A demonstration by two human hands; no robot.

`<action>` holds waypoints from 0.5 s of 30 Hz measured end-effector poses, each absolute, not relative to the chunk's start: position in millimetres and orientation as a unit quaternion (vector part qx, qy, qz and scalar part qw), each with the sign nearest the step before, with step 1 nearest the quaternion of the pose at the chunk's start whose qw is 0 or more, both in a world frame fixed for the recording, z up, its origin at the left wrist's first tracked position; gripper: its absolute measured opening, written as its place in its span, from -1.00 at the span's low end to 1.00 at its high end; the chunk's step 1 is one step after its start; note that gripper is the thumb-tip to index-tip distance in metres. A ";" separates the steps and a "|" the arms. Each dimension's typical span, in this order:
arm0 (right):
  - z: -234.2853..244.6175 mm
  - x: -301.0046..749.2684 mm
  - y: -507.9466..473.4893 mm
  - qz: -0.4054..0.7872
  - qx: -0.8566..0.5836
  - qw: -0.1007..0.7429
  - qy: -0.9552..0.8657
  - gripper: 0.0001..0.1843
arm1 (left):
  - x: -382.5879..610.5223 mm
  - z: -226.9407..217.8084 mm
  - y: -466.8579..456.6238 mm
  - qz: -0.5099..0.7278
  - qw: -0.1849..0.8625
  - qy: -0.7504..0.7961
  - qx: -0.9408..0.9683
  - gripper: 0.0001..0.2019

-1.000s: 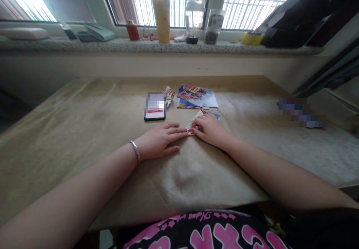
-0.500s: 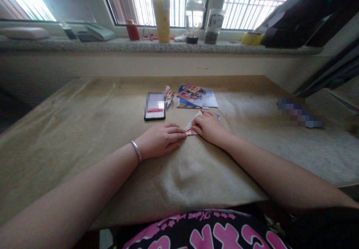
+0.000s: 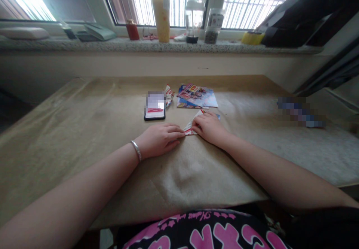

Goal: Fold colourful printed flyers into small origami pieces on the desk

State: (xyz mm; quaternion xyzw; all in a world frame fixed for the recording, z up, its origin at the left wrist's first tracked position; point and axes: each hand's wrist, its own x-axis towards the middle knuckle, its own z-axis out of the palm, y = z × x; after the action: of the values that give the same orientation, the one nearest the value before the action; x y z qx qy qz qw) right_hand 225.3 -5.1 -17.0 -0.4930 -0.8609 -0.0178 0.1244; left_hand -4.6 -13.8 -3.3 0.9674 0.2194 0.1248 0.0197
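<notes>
A folded piece of printed paper (image 3: 190, 128), white with red marks, lies on the table under my hands. My left hand (image 3: 161, 139) rests flat with its fingers stretched out, the tips touching the paper's left corner. Over the paper's right part is my right hand (image 3: 210, 126), its fingers bent and pinching or pressing it. Much of the paper is hidden beneath that hand; a bluish corner shows past it on the right.
A phone (image 3: 155, 108) lies beyond my left hand, beside a folded red-and-white paper shape (image 3: 168, 93). Behind my right hand is a stack of colourful printed sheets (image 3: 198, 96). A blurred bluish object (image 3: 301, 113) lies far right. Bottles and jars line the windowsill (image 3: 112, 46).
</notes>
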 end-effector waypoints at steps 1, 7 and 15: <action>-17.0 225.3 -5.1 -0.014 -0.493 0.122 -0.862 -0.82 | -4.6 -3.5 -13.8 0.128 0.020 0.223 0.966 -0.69; -17.0 225.2 -4.9 0.000 -0.492 0.119 -0.862 -0.82 | -4.9 -4.8 -13.7 0.142 0.019 0.232 0.962 -0.69; -16.7 225.4 -5.5 -0.013 -0.488 0.125 -0.864 -0.83 | -3.9 -4.3 -12.7 0.138 0.023 0.228 0.964 -0.69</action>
State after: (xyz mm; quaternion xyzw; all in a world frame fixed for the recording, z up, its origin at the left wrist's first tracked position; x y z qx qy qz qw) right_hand 225.4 -5.5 -16.7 -0.4876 -0.8640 -0.0132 0.1247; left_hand -3.9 -12.7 -4.3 0.9637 0.2276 0.1375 0.0231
